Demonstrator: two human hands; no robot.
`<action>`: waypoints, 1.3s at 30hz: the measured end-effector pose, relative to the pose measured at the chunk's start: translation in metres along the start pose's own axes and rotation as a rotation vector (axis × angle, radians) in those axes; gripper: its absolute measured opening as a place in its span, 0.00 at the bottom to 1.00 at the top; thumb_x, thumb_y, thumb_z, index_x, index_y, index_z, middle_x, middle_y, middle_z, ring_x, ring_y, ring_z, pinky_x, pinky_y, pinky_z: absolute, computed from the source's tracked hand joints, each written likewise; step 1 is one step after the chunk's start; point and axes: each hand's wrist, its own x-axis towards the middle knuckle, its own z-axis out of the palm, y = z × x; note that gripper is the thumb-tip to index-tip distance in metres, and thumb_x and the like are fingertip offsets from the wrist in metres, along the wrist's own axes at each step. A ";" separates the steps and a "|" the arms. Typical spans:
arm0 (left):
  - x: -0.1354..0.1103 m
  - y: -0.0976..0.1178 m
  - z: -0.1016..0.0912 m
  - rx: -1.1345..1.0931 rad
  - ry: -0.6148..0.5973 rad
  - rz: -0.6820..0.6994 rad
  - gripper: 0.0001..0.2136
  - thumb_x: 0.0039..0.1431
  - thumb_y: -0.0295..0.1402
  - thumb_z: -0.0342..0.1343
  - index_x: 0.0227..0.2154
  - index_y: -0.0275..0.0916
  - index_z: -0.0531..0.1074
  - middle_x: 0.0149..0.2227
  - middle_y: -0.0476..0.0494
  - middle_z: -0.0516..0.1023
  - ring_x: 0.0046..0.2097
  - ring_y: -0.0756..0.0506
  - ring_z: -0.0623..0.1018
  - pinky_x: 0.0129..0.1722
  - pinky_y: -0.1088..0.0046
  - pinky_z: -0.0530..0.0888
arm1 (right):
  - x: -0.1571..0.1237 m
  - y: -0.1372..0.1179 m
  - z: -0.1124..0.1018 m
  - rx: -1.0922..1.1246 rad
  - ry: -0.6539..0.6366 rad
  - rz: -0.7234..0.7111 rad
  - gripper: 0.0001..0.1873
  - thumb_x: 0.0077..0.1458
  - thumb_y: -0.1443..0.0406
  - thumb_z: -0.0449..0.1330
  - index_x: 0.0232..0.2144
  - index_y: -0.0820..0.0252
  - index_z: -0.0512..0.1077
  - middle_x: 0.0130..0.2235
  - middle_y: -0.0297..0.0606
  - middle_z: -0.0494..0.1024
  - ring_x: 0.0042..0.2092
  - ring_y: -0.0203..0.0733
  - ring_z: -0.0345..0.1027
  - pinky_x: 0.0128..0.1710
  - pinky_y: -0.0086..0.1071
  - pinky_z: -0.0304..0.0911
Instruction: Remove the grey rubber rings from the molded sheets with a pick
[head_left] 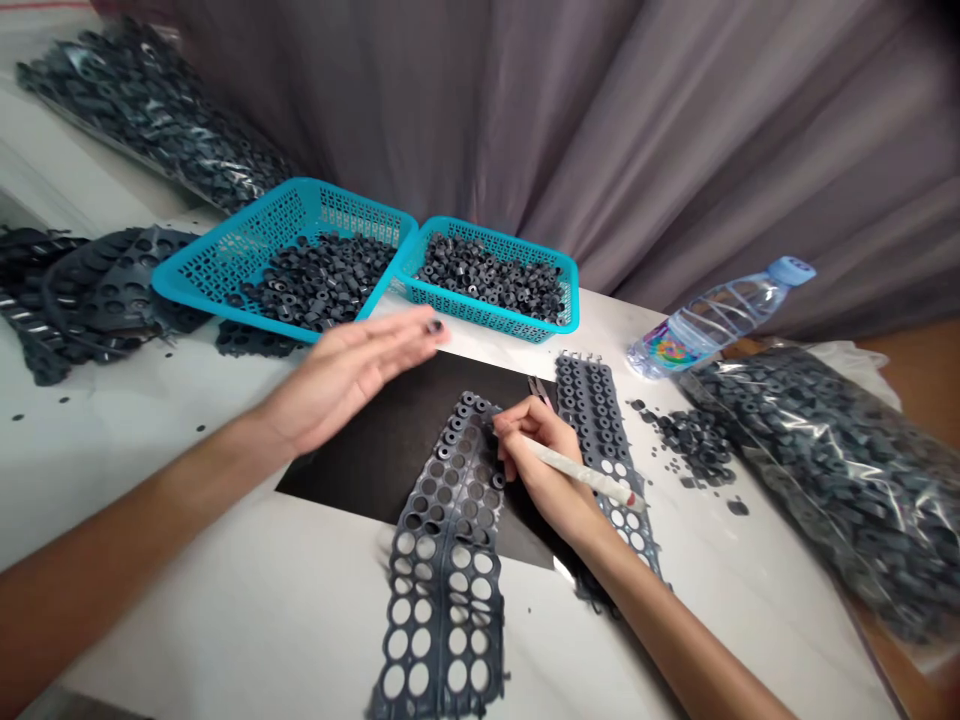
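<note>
A dark grey rubber strip [446,560] full of round holes lies lengthwise on a black mat [375,450] in front of me. My right hand [544,455] is closed on a white pen-like tool [589,475], its tip at the strip's upper right edge. A second punched strip [600,420] lies just right of that hand. My left hand [352,370] hovers above the mat with its fingers stretched out flat, and a small dark ring [435,326] sits at its fingertips. Just beyond that hand stand two blue baskets [225,260] [570,290] of small black rings.
Clear bags of black rings lie at the far left [150,110] and at the right [840,470]. A water bottle [712,320] lies on its side at the right. Emptied strips [82,290] pile at the left. Loose rings [694,435] are scattered near the bottle. A grey curtain hangs behind.
</note>
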 end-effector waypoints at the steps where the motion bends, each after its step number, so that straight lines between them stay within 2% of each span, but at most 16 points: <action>1: 0.007 0.005 -0.013 0.085 0.053 0.106 0.15 0.72 0.30 0.56 0.59 0.37 0.74 0.60 0.40 0.79 0.65 0.38 0.75 0.69 0.58 0.69 | 0.000 0.000 0.000 0.000 0.001 0.001 0.08 0.64 0.60 0.61 0.34 0.57 0.69 0.26 0.28 0.69 0.23 0.32 0.63 0.21 0.26 0.59; 4: 0.025 0.016 -0.056 0.311 0.269 0.360 0.18 0.76 0.32 0.52 0.63 0.28 0.67 0.59 0.37 0.79 0.62 0.37 0.78 0.69 0.50 0.69 | 0.000 0.000 0.000 -0.005 0.003 -0.002 0.07 0.63 0.61 0.61 0.34 0.57 0.69 0.26 0.28 0.69 0.23 0.32 0.63 0.22 0.26 0.59; 7: 0.033 0.020 -0.090 0.691 0.449 0.298 0.27 0.74 0.42 0.54 0.69 0.33 0.61 0.63 0.35 0.75 0.59 0.36 0.80 0.60 0.51 0.78 | 0.000 -0.001 0.001 -0.014 0.006 0.004 0.07 0.63 0.61 0.60 0.34 0.57 0.69 0.26 0.28 0.69 0.24 0.32 0.63 0.22 0.25 0.59; 9: 0.032 0.021 -0.098 0.981 0.458 0.246 0.28 0.71 0.44 0.58 0.67 0.35 0.65 0.66 0.35 0.72 0.63 0.33 0.76 0.65 0.46 0.72 | 0.000 -0.002 0.001 -0.016 0.010 0.007 0.07 0.63 0.61 0.60 0.34 0.57 0.69 0.26 0.28 0.70 0.24 0.32 0.64 0.22 0.25 0.59; 11: 0.027 0.023 -0.089 1.092 0.451 0.249 0.31 0.68 0.43 0.61 0.68 0.34 0.65 0.66 0.38 0.72 0.67 0.30 0.71 0.69 0.41 0.64 | 0.000 -0.002 0.001 -0.013 0.012 0.008 0.08 0.63 0.60 0.61 0.34 0.57 0.69 0.26 0.28 0.69 0.24 0.32 0.63 0.22 0.25 0.59; 12: 0.023 0.022 -0.079 1.217 0.428 0.309 0.29 0.70 0.44 0.58 0.68 0.34 0.65 0.66 0.41 0.72 0.69 0.31 0.68 0.70 0.45 0.62 | -0.001 -0.002 0.001 -0.012 0.012 0.009 0.08 0.64 0.60 0.61 0.34 0.57 0.69 0.26 0.28 0.69 0.24 0.32 0.63 0.22 0.24 0.59; 14: 0.015 0.018 -0.050 1.298 0.337 0.447 0.22 0.73 0.39 0.54 0.65 0.36 0.69 0.64 0.43 0.74 0.67 0.37 0.69 0.70 0.53 0.64 | -0.001 -0.001 0.001 -0.014 0.010 0.012 0.09 0.64 0.59 0.61 0.34 0.57 0.69 0.26 0.28 0.69 0.24 0.32 0.63 0.22 0.24 0.59; 16: 0.007 0.006 -0.019 1.289 0.143 0.537 0.18 0.74 0.37 0.51 0.62 0.37 0.71 0.62 0.42 0.76 0.64 0.39 0.72 0.67 0.56 0.66 | -0.001 0.001 0.000 -0.014 0.007 0.012 0.10 0.64 0.59 0.61 0.34 0.57 0.69 0.26 0.28 0.69 0.24 0.32 0.62 0.22 0.25 0.59; 18: 0.000 -0.012 0.006 1.320 -0.084 0.509 0.17 0.76 0.37 0.49 0.61 0.38 0.71 0.62 0.41 0.77 0.62 0.39 0.74 0.65 0.55 0.67 | 0.000 0.002 0.000 -0.014 0.003 0.009 0.10 0.64 0.59 0.61 0.34 0.57 0.69 0.26 0.28 0.69 0.23 0.32 0.62 0.22 0.25 0.59; 20: -0.004 -0.030 0.019 1.327 -0.235 0.455 0.18 0.76 0.37 0.49 0.64 0.40 0.67 0.63 0.41 0.76 0.62 0.40 0.73 0.63 0.56 0.68 | 0.001 0.002 0.000 -0.014 -0.006 0.005 0.09 0.65 0.59 0.61 0.34 0.57 0.69 0.27 0.28 0.70 0.23 0.31 0.62 0.22 0.25 0.58; 23: -0.003 -0.047 0.021 1.302 -0.349 0.447 0.17 0.77 0.35 0.48 0.64 0.45 0.68 0.64 0.46 0.74 0.64 0.41 0.71 0.64 0.57 0.66 | 0.001 0.002 -0.001 -0.022 -0.046 0.013 0.09 0.65 0.60 0.61 0.34 0.57 0.70 0.27 0.29 0.71 0.24 0.31 0.63 0.23 0.24 0.59; 25: -0.002 -0.050 0.019 1.269 -0.371 0.452 0.14 0.76 0.35 0.49 0.60 0.45 0.71 0.61 0.47 0.76 0.62 0.42 0.72 0.63 0.57 0.66 | 0.000 0.000 -0.001 -0.022 -0.084 0.029 0.09 0.65 0.60 0.61 0.34 0.57 0.69 0.27 0.29 0.71 0.24 0.31 0.63 0.23 0.24 0.59; 29: -0.001 -0.048 0.018 1.210 -0.332 0.445 0.09 0.73 0.37 0.54 0.48 0.39 0.74 0.49 0.43 0.78 0.52 0.41 0.75 0.56 0.59 0.70 | 0.000 -0.002 -0.002 -0.006 -0.145 0.068 0.09 0.66 0.60 0.60 0.34 0.57 0.68 0.25 0.28 0.72 0.21 0.30 0.63 0.19 0.23 0.56; 32: -0.005 -0.047 0.019 1.182 -0.304 0.447 0.05 0.71 0.34 0.57 0.43 0.38 0.72 0.46 0.43 0.75 0.50 0.41 0.74 0.54 0.59 0.72 | 0.000 -0.002 -0.002 0.004 -0.145 0.081 0.10 0.66 0.58 0.60 0.34 0.56 0.68 0.25 0.28 0.73 0.20 0.32 0.65 0.17 0.23 0.54; 35: -0.009 -0.048 0.019 1.117 -0.322 0.405 0.03 0.70 0.30 0.56 0.44 0.39 0.71 0.45 0.44 0.73 0.51 0.41 0.73 0.53 0.61 0.72 | 0.000 0.000 -0.002 0.011 -0.078 0.056 0.10 0.65 0.57 0.61 0.35 0.56 0.68 0.26 0.29 0.73 0.22 0.33 0.66 0.16 0.24 0.55; 39: -0.012 -0.048 0.019 1.113 -0.356 0.413 0.09 0.70 0.27 0.55 0.50 0.40 0.72 0.50 0.43 0.74 0.54 0.40 0.72 0.56 0.59 0.72 | -0.002 -0.005 -0.003 -0.115 -0.035 0.015 0.10 0.65 0.58 0.62 0.35 0.57 0.72 0.28 0.30 0.72 0.25 0.33 0.64 0.21 0.25 0.59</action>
